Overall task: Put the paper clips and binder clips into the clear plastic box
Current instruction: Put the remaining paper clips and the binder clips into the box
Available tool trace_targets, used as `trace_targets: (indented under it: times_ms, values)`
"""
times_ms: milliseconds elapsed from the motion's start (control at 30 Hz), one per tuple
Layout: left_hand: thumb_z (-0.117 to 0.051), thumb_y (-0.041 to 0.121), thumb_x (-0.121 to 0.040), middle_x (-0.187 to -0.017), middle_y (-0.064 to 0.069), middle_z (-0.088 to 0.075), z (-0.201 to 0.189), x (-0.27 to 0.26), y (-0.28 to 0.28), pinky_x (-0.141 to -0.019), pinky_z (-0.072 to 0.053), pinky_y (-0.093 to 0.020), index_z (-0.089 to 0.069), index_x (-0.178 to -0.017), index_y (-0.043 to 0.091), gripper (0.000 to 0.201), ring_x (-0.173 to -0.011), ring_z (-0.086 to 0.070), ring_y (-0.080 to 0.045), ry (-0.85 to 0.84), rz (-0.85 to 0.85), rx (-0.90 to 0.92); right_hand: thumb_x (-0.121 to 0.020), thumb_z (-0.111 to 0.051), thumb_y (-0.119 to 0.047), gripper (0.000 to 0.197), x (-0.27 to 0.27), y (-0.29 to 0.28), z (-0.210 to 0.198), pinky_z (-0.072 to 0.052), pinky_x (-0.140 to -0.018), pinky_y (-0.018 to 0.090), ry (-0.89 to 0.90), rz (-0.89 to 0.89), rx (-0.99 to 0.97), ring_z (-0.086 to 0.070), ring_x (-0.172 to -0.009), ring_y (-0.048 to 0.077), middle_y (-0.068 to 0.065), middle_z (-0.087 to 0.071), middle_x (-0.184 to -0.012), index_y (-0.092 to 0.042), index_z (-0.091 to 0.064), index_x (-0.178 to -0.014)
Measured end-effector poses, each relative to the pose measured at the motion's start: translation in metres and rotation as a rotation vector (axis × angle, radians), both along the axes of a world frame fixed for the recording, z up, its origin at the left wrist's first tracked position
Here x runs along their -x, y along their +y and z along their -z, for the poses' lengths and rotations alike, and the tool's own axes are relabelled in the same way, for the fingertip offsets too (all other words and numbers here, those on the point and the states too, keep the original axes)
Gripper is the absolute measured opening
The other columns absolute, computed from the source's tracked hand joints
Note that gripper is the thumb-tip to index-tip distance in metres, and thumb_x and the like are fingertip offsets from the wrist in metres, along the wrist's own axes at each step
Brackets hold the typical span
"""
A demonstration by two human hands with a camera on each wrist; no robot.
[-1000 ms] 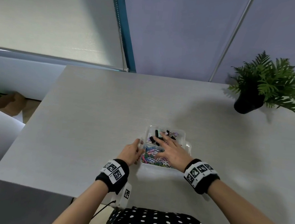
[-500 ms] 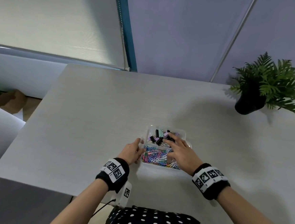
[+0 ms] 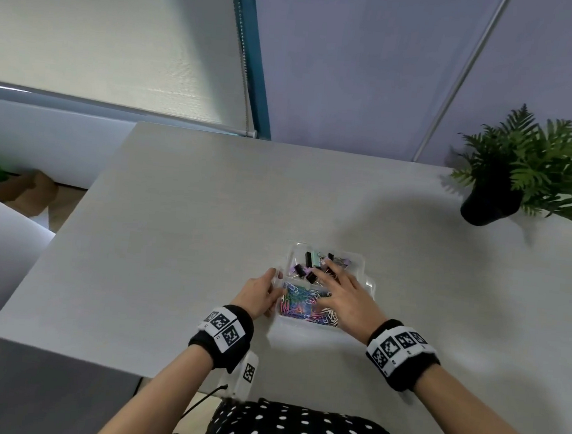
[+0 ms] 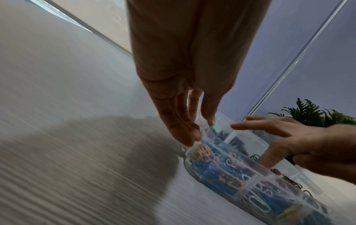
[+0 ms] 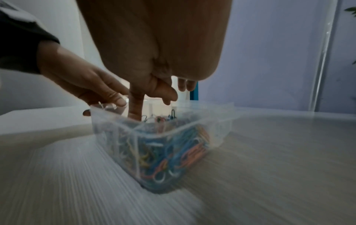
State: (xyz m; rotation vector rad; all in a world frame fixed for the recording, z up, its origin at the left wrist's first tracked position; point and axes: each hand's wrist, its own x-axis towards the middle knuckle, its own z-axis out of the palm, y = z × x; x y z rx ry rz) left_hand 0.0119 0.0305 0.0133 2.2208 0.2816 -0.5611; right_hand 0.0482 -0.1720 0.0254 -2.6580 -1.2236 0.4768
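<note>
The clear plastic divided box (image 3: 368, 285) sits on the pale grey surface (image 3: 173, 242), coloured wire paper clips (image 3: 300, 305) in its near compartment, black and pastel binder clips (image 3: 308, 263) beyond. The left hand (image 3: 258, 295) pinches the box's left rim; the right hand (image 3: 346, 298) spreads flat-fingered over the contents, gripping nothing. Levelling should stay gentle, with the rim braced so the box cannot slide.

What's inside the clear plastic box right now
The clear plastic box has two compartments: colored paper clips in the near one, binder clips in the far one. The right hand covers the right part of both, so what lies beneath it is hidden.
</note>
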Motion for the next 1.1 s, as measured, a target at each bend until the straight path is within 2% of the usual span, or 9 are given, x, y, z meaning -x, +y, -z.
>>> trace_targets:
  times_ms: [100, 200, 300, 500, 633, 733, 900, 1000, 1100]
  values:
    - [-0.046, 0.019, -0.096, -0.094, -0.022, -0.064, 0.001, 0.0, 0.0, -0.056, -0.051, -0.026, -0.042, -0.116, 0.003, 0.026, -0.053, -0.054, -0.011, -0.002, -0.012, 0.014, -0.08, -0.049, 0.007, 0.043, -0.003, 0.009, -0.005, -0.007, -0.117, 0.047, -0.006, 0.026, -0.02, 0.007, -0.143, 0.028, 0.005, -0.013, -0.155, -0.022, -0.062, -0.109]
    - [-0.046, 0.018, -0.096, -0.076, -0.009, -0.059, 0.0, 0.0, 0.0, -0.047, -0.049, -0.016, -0.042, -0.114, 0.002, 0.025, -0.05, -0.052, -0.008, -0.004, -0.017, 0.022, -0.079, -0.047, 0.012, 0.066, -0.001, 0.027, -0.001, -0.007, -0.116, 0.046, -0.001, 0.024, -0.01, 0.011, -0.143, 0.028, 0.006, 0.003, -0.156, -0.029, -0.045, -0.13]
    - [-0.044, 0.018, -0.097, -0.071, -0.003, -0.057, -0.002, 0.001, 0.0, -0.044, -0.047, -0.014, -0.042, -0.114, 0.002, 0.024, -0.049, -0.052, -0.006, 0.001, -0.015, 0.02, -0.078, -0.044, 0.015, 0.076, 0.006, 0.038, 0.008, -0.006, -0.116, 0.047, 0.026, -0.012, 0.001, 0.014, -0.142, 0.03, 0.011, 0.005, -0.156, -0.03, -0.033, -0.137]
    - [-0.042, 0.016, -0.097, -0.065, 0.003, -0.053, 0.001, 0.0, 0.002, -0.043, -0.046, -0.009, -0.043, -0.113, 0.002, 0.021, -0.05, -0.053, -0.007, 0.019, -0.028, 0.052, -0.078, -0.046, 0.013, 0.056, 0.014, 0.024, 0.011, 0.001, -0.116, 0.043, 0.057, 0.02, -0.03, 0.022, -0.139, 0.026, 0.006, 0.005, -0.156, -0.022, -0.051, -0.122]
    - [-0.042, 0.016, -0.097, -0.068, 0.006, -0.053, 0.001, 0.0, 0.001, -0.045, -0.045, -0.005, -0.044, -0.113, 0.007, 0.018, -0.047, -0.054, 0.002, 0.002, -0.017, 0.04, -0.074, -0.047, 0.015, 0.064, 0.014, 0.024, 0.018, -0.006, -0.118, 0.047, 0.015, 0.121, -0.047, 0.022, -0.137, 0.031, 0.011, 0.006, -0.155, -0.015, -0.044, -0.13]
    - [-0.043, 0.013, -0.097, -0.064, 0.009, -0.049, 0.0, 0.001, 0.001, -0.046, -0.043, -0.003, -0.043, -0.107, 0.013, 0.011, -0.041, -0.05, 0.015, -0.016, -0.009, 0.03, -0.075, -0.044, 0.016, 0.066, 0.019, 0.032, 0.02, 0.006, -0.114, 0.044, 0.071, 0.089, -0.037, 0.029, -0.133, 0.029, 0.01, 0.012, -0.155, -0.014, -0.039, -0.134]
    - [-0.042, 0.013, -0.097, -0.068, 0.007, -0.051, 0.002, 0.0, 0.003, -0.046, -0.042, -0.003, -0.044, -0.117, 0.006, 0.021, -0.04, -0.049, 0.017, -0.003, -0.016, 0.037, -0.076, -0.043, 0.015, 0.062, 0.014, 0.015, 0.015, 0.007, -0.112, 0.041, 0.106, 0.2, -0.169, 0.023, -0.136, 0.015, -0.006, 0.007, -0.154, -0.028, -0.057, -0.119]
    - [-0.042, 0.014, -0.097, -0.066, 0.005, -0.054, 0.005, 0.0, 0.004, -0.045, -0.044, -0.005, -0.044, -0.116, 0.005, 0.021, -0.037, -0.051, 0.011, 0.01, -0.029, 0.063, -0.071, -0.049, 0.016, 0.055, 0.009, -0.016, 0.017, -0.006, -0.114, 0.048, 0.056, 0.303, -0.264, 0.006, -0.142, 0.021, -0.002, -0.019, -0.152, -0.029, -0.068, -0.095]
    - [-0.042, 0.014, -0.097, -0.063, 0.003, -0.055, 0.009, 0.0, 0.005, -0.045, -0.046, -0.008, -0.043, -0.108, 0.01, 0.012, -0.036, -0.051, 0.007, 0.015, -0.032, 0.08, -0.067, -0.048, 0.011, 0.045, 0.014, -0.044, 0.02, -0.018, -0.109, 0.046, 0.055, 0.267, -0.277, -0.002, -0.14, 0.018, 0.003, -0.034, -0.147, -0.03, -0.065, -0.072]
